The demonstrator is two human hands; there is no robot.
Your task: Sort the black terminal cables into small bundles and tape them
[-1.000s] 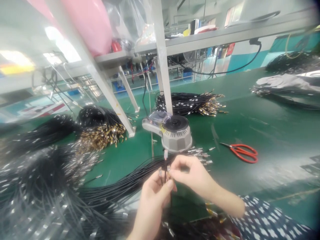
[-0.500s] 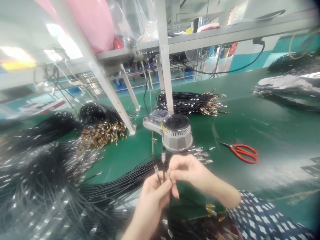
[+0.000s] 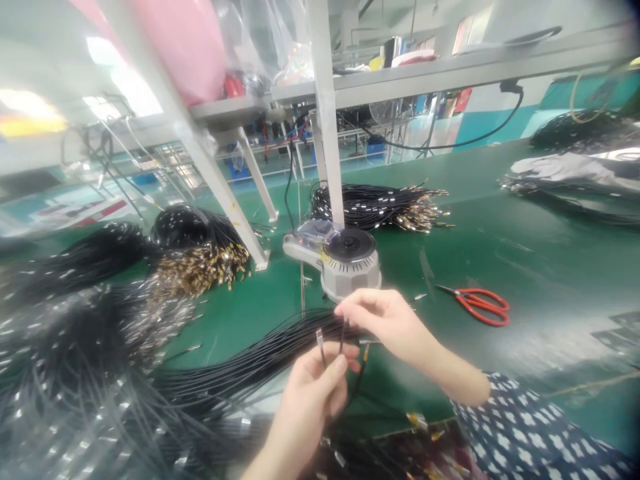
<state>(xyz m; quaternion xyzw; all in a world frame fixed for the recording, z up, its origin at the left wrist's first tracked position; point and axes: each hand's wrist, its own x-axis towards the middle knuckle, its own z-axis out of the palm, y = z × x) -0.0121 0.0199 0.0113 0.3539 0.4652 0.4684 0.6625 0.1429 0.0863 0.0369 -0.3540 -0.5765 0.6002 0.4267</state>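
Observation:
My left hand (image 3: 313, 397) is closed around thin black cables, thumb against fingers. One cable's end (image 3: 321, 339), pale with a silvery tip, stands up between its fingers. Above it my right hand (image 3: 393, 323) pinches the top of another black cable (image 3: 343, 337), which runs down into the left hand; its tip is hidden by the fingers. A gold-coloured connector (image 3: 367, 351) sticks out to the right of the left hand. Beneath and behind both hands lies a long bundle of black cables (image 3: 260, 353).
A round grey machine with a black disc (image 3: 350, 267) stands just beyond my hands. Red-handled scissors (image 3: 483, 307) lie on the green table (image 3: 540, 267) at right. Heaped cables (image 3: 75, 360) fill the left side; another bundle (image 3: 370, 203) lies behind the machine, near white shelf posts (image 3: 327, 120).
My right hand has moved up and slightly right, away from the left hand's fingertips, and now pinches one cable's top. A gold-coloured connector has come into view beside the left hand.

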